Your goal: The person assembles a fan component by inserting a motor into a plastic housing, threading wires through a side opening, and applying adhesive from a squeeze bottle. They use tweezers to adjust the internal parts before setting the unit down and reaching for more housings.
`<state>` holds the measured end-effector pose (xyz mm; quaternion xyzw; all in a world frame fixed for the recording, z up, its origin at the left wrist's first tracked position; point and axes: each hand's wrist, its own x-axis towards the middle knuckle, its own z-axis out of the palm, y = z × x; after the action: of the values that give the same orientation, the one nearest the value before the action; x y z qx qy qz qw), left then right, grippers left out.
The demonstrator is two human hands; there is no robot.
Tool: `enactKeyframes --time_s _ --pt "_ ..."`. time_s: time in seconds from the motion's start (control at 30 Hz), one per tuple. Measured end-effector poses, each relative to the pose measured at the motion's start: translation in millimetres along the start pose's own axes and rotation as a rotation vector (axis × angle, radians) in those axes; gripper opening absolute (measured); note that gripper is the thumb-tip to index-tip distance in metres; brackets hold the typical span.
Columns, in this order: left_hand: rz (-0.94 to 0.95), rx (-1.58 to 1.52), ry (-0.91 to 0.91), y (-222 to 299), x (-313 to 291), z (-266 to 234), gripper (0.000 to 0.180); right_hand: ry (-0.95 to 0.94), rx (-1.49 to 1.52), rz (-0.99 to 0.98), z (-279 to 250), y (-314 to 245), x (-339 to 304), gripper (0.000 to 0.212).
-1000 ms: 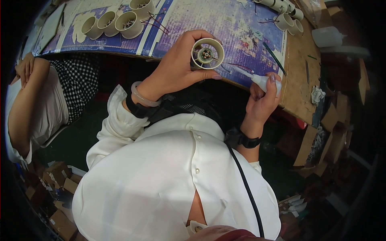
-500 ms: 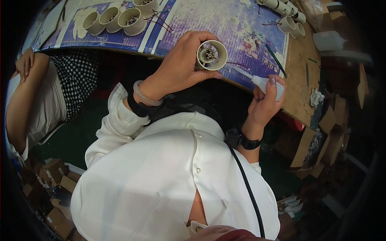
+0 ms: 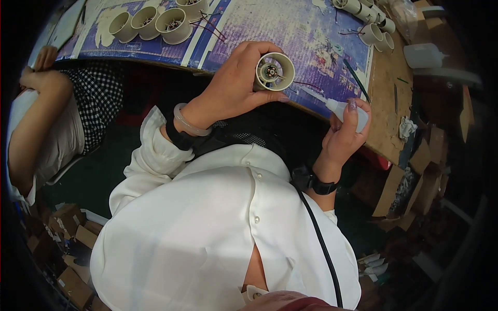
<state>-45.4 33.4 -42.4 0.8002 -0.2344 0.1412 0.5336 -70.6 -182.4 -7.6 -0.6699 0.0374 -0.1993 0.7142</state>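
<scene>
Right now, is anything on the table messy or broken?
Yes, the purple cover looks scuffed, its colour worn away in pale patches. A crumpled white scrap sits by the right edge of the table, like litter. The pale cylinder in the left hand shows no clear damage.

Cylinder point(image 3: 275, 72) left of bottle point(image 3: 337, 108), other cylinders point(image 3: 178, 36) behind to left and right on table point(image 3: 270, 26)

One near cream cylinder point(image 3: 272, 72), four upper-left cylinders point(image 3: 176, 35), one squeeze bottle point(image 3: 338, 108), one translucent jug point(image 3: 424, 55)
</scene>
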Motion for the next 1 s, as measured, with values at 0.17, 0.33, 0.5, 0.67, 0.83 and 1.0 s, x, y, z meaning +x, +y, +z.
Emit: enactKeyframes --time_s 0.17,0.33,0.5,0.67,0.83,1.0 --pt "-0.009 -0.026 0.0 -0.9 -1.2 0.8 0.073 0.005 -0.025 -0.011 1.4 -2.4 -0.7 0.014" --pt "-0.006 -0.036 0.003 -2.2 -2.6 0.8 0.073 0.011 -0.032 0.0 1.8 -1.8 -1.1 0.013" --pt "0.003 -0.035 0.001 -4.1 -2.6 1.9 0.073 0.014 -0.028 0.003 2.0 -2.5 -0.9 0.013" --pt "-0.008 -0.03 -0.006 -2.9 -2.4 1.3 0.073 0.02 -0.049 -0.005 3.7 -3.9 -1.0 0.013" --pt "-0.022 -0.042 -0.009 -2.9 -2.3 0.8 0.074 0.007 -0.043 -0.006 4.2 -5.1 -0.7 0.013" --pt "-0.021 -0.048 -0.01 -2.8 -2.1 1.3 0.073 0.014 -0.044 -0.009 2.9 -3.8 -0.6 0.013"
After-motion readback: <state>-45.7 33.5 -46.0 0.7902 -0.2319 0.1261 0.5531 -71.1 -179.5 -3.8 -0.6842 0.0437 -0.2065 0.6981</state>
